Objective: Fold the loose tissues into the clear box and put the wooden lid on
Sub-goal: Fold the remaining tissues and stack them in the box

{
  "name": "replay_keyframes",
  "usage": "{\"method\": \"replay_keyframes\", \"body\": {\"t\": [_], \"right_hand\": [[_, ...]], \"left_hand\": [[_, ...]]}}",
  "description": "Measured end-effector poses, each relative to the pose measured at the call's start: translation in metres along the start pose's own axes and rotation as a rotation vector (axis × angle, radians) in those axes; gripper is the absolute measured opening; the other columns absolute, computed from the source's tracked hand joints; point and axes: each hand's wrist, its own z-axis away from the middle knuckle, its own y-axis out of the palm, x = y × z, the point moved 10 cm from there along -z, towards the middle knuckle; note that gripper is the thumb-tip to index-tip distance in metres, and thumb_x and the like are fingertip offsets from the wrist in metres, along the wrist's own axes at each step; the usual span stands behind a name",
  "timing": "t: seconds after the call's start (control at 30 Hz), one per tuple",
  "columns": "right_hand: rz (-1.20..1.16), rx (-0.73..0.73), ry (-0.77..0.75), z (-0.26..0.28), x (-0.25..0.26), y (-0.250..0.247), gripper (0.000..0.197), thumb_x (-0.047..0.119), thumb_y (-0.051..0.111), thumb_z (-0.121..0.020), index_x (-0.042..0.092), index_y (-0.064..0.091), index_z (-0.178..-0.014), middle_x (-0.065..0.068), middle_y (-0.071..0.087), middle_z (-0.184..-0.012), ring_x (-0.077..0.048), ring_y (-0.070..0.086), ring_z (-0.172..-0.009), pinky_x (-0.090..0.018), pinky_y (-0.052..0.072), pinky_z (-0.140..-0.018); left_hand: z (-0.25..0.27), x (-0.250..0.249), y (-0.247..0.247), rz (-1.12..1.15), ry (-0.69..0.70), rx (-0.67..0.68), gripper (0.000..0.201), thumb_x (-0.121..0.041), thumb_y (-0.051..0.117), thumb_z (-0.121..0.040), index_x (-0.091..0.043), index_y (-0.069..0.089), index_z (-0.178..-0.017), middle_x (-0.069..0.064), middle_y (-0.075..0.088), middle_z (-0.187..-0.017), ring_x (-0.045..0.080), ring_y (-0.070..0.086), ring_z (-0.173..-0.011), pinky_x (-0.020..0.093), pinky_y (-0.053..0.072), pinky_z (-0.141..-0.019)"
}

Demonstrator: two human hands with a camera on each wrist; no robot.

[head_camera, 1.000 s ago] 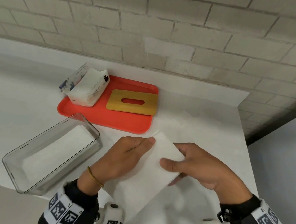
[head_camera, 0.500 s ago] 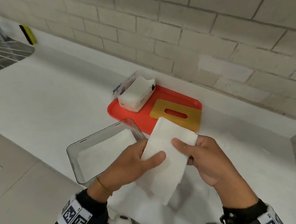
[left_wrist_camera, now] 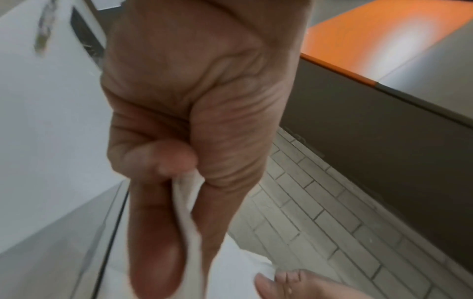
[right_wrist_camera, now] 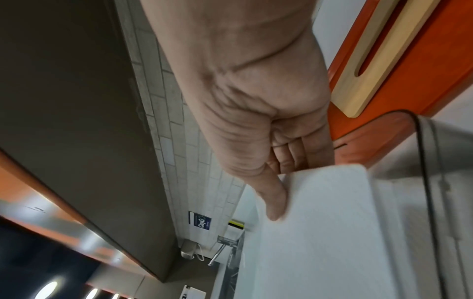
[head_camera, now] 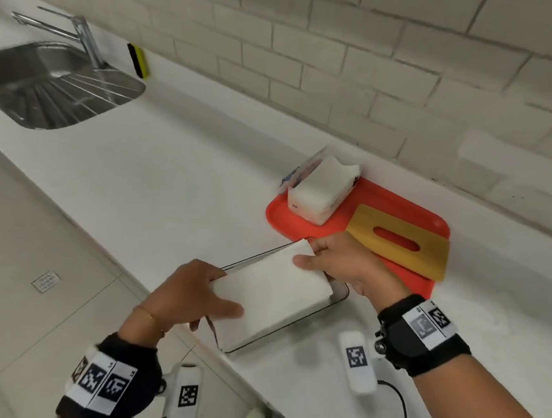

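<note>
Holding a folded white tissue (head_camera: 272, 287) by its two ends, both hands keep it flat right over the open top of the clear box (head_camera: 338, 297). The left hand (head_camera: 189, 293) pinches the near end, thumb on top and fingers curled under; the left wrist view shows the tissue's edge squeezed between thumb and finger. The right hand (head_camera: 350, 266) pinches the far end the same way, thumb (right_wrist_camera: 274, 200) on top and fingers tucked below. The tissue hides most of the box, so you cannot tell if it touches the rim or what lies inside.

The box sits at the front edge of the white counter (head_camera: 156, 177). Just behind it is a red tray (head_camera: 406, 275). The wooden lid (head_camera: 399, 242), with its long slot, lies flat on the tray, not on the box. A white tissue pack (head_camera: 320, 189) stands on the tray's left end. Far to the left is a metal sink (head_camera: 43, 85) with a tap (head_camera: 79, 33)
</note>
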Motion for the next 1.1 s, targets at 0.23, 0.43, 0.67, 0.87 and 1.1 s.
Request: {"method": "replay_keyframes", "body": {"t": [0.23,0.43,0.67,0.87,1.1], "right_hand": [[0.428,-0.069,0.064,-0.018,-0.004,0.010,0.033,0.017,0.080,-0.079,0.018,0.049,-0.068,0.004,0.042,-0.067,-0.013,0.039,-0.061,-0.028,0.030,-0.057],[0.641,-0.087,0.058,-0.026,-0.001,0.022,0.047,0.007,0.066,-0.085,0.021,0.030,-0.058,0.006,0.032,-0.059,-0.014,0.032,-0.053,-0.026,0.028,-0.050],[0.653,-0.119,0.047,-0.028,-0.007,0.024,0.043,0.010,0.062,-0.093,0.025,0.031,-0.068,0.007,0.034,-0.068,-0.012,0.038,-0.061,-0.020,0.025,-0.049],[0.788,-0.145,-0.004,-0.025,-0.001,0.033,0.029,0.020,0.062,-0.101,0.003,0.062,-0.125,-0.012,0.064,-0.126,-0.033,0.062,-0.118,-0.032,0.049,-0.088],[0.773,-0.185,-0.045,-0.024,0.008,0.033,0.027,0.021,0.051,-0.109,0.000,0.061,-0.122,-0.016,0.065,-0.126,-0.033,0.063,-0.115,-0.031,0.042,-0.079]], "left_hand": [[-0.024,0.005,0.006,-0.154,-0.055,-0.060,0.032,-0.012,0.088,-0.075,-0.023,0.066,-0.095,-0.003,0.074,-0.062,0.012,0.073,-0.051,0.020,0.050,-0.047],[-0.034,0.006,0.018,-0.418,-0.099,-0.068,0.040,-0.014,0.081,-0.078,-0.015,0.064,-0.115,0.003,0.076,-0.090,0.021,0.079,-0.073,0.037,0.064,-0.081],[-0.035,0.004,0.015,-0.579,-0.136,-0.116,0.043,-0.009,0.075,-0.083,-0.014,0.062,-0.124,0.004,0.075,-0.102,0.023,0.077,-0.085,0.038,0.062,-0.086],[-0.027,-0.015,0.026,-0.866,-0.127,-0.086,0.021,-0.004,0.061,-0.089,-0.013,0.055,-0.107,-0.001,0.041,-0.075,0.025,0.057,-0.080,0.030,0.046,-0.072],[-0.006,-0.052,0.028,-0.899,-0.007,-0.264,0.019,-0.023,0.062,-0.097,-0.021,0.055,-0.115,-0.002,0.054,-0.095,0.024,0.069,-0.097,0.030,0.035,-0.059]]}}
